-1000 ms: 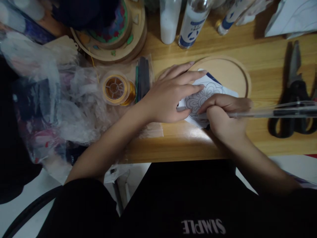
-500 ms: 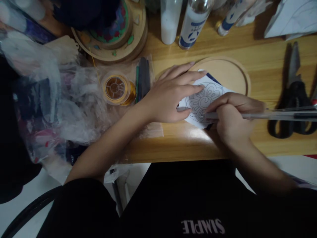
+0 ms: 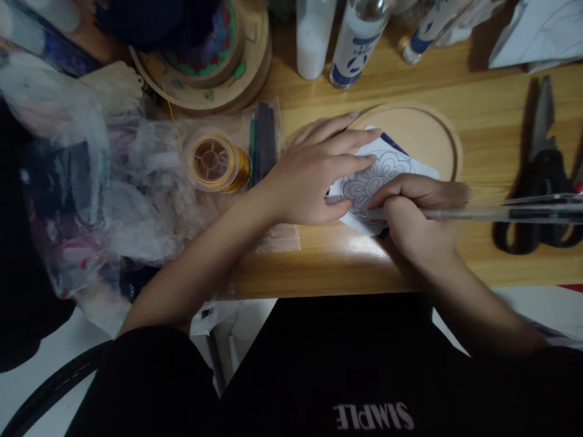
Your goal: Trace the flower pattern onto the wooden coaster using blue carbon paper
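My left hand (image 3: 319, 170) lies with spread fingers on a white sheet of paper (image 3: 421, 170) printed with a flower outline (image 3: 364, 176). Beneath the paper a dark blue piece (image 3: 392, 143) peeks out at the upper edge, and a round wooden board (image 3: 419, 127) with a raised rim shows behind it. Closed around a clear pen (image 3: 483, 212), my right hand (image 3: 419, 218) rests over the paper's lower right part. The pen's tip end is at the lower edge of the flower, close to my left thumb. My right fingers cover part of the drawing.
Black-handled scissors (image 3: 542, 170) lie at the right. A spool of golden thread (image 3: 218, 162) stands left of my hand, beside crumpled plastic bags (image 3: 141, 194). Bottles (image 3: 357, 45) and a round wooden piece with coloured shapes (image 3: 248, 67) stand at the back.
My right hand has shifted slightly left with the pen, its tip moving along the lower part of the flower. My left hand stays in place on the paper.
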A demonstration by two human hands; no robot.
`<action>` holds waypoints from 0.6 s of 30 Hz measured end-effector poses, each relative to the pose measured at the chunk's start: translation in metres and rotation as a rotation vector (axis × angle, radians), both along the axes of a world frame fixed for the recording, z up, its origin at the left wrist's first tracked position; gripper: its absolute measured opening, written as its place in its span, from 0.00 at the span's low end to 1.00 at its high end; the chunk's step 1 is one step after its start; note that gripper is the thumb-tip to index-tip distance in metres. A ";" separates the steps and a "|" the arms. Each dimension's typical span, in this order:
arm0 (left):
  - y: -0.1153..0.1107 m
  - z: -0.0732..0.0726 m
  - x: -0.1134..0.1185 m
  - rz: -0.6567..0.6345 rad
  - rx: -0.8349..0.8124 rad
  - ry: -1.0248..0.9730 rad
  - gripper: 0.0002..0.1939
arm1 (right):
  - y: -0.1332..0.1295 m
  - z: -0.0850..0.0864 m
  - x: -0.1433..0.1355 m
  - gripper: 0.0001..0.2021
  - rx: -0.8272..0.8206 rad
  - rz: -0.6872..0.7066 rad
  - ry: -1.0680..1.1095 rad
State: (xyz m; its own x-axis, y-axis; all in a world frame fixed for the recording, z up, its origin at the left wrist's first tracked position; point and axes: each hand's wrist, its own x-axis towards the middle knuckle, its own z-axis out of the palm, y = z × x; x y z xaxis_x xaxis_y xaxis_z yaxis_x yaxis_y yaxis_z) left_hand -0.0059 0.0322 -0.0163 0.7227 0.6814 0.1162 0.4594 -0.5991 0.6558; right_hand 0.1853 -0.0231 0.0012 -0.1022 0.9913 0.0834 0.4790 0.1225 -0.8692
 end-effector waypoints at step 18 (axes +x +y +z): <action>0.000 -0.002 0.000 -0.002 -0.003 -0.011 0.27 | 0.002 0.004 0.000 0.12 0.005 -0.026 -0.027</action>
